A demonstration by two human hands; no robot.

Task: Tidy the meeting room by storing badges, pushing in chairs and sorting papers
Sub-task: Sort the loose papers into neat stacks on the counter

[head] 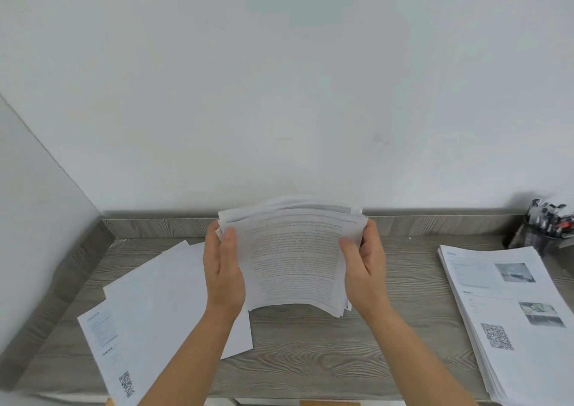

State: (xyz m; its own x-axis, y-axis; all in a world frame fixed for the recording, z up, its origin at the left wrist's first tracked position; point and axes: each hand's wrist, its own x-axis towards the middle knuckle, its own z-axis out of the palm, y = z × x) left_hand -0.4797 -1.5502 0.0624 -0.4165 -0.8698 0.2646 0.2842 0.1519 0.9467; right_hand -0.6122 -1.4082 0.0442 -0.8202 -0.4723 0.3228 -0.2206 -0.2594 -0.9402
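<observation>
A thick sheaf of printed text pages [295,259] is held up above the middle of the grey wood-grain desk [310,353]. My left hand [223,272] grips its left edge, thumb on the top page. My right hand [363,269] grips its right edge the same way. The sheaf bows upward between them, its lower edge just above the desk. Several loose sheets [161,300] lie spread at the left, one with a QR code. A neat stack of pages with photos and a QR code [509,309] lies at the right.
A dark mesh pen holder [546,228] full of pens stands at the back right corner. A low raised lip [155,227] runs along the desk's back and left side, with white walls behind. The desk's front edge is at the bottom of the view.
</observation>
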